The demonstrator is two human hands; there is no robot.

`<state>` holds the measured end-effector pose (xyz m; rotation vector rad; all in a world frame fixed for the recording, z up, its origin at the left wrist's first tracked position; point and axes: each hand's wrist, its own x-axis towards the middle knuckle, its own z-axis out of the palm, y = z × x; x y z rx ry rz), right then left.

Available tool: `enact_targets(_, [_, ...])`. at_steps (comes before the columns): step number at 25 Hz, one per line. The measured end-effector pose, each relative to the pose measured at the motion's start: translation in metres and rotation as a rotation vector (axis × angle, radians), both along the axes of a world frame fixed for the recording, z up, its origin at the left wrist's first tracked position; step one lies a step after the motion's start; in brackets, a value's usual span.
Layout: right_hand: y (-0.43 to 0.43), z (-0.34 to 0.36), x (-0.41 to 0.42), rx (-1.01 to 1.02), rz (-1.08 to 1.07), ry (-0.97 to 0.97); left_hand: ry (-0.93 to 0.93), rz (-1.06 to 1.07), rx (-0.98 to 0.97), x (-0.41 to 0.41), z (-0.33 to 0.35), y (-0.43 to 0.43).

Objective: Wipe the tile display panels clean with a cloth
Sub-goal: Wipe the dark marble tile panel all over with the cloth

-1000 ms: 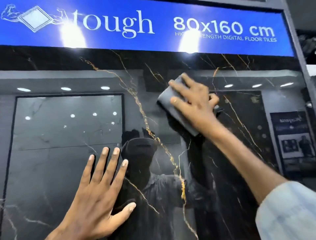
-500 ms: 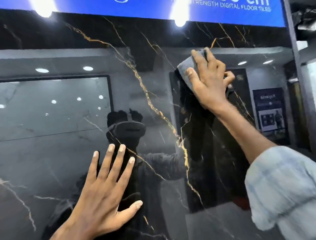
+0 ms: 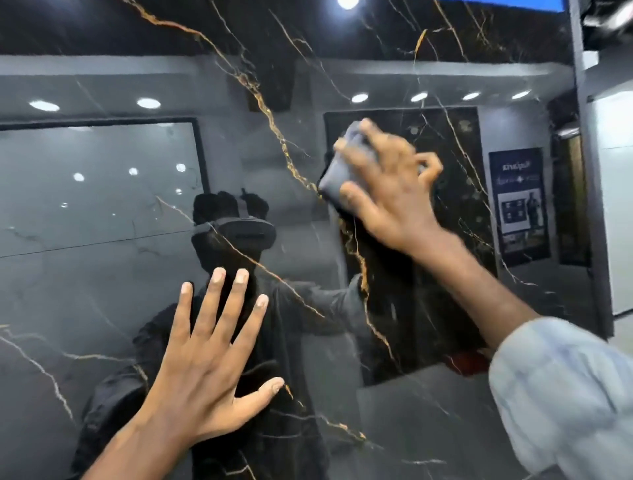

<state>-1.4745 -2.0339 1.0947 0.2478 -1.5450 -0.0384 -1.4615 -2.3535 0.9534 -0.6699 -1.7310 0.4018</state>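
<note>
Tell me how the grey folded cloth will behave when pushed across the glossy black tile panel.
The grey folded cloth is probably soft and floppy: its edges round off under the right hand gripping it. It likely slides easily, since the black gold-veined tile panel is mirror-glossy. It looks light, carried by fingers alone.

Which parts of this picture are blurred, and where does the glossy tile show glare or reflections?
Head view: right hand and cloth are motion-blurred, left hand is sharp. Head view: the tile panel mirrors ceiling spotlights and the person's dark reflection. Head view: one lamp at the top edge glares white.
</note>
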Motion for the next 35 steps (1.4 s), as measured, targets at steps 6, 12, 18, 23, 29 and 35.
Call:
enact_targets(6, [-0.045, -0.096, 0.003, -0.144, 0.035, -0.061, -0.022, 0.001, -0.013, 0.003, -0.033, -0.008])
enact_targets(12, [-0.044, -0.196, 0.016, 0.459, 0.080, -0.158, -0.002, -0.017, 0.007, 0.002, -0.037, -0.009])
enact_targets(18, [0.008, -0.077, 0.002, -0.332, 0.062, -0.019, -0.039, 0.004, 0.015, 0.004, -0.062, -0.008])
enact_targets(23, [-0.082, -0.262, 0.016, -0.156, 0.031, -0.217, -0.059, -0.004, -0.001, 0.007, -0.084, -0.015])
enact_targets(29, [-0.062, -0.305, 0.019, 0.186, 0.143, -0.233, -0.096, -0.027, -0.023, 0.010, -0.105, -0.028])
enact_targets(35, [-0.031, -0.233, 0.006, -0.525, 0.071, -0.096, -0.104, 0.006, 0.018, 0.011, -0.128, -0.028])
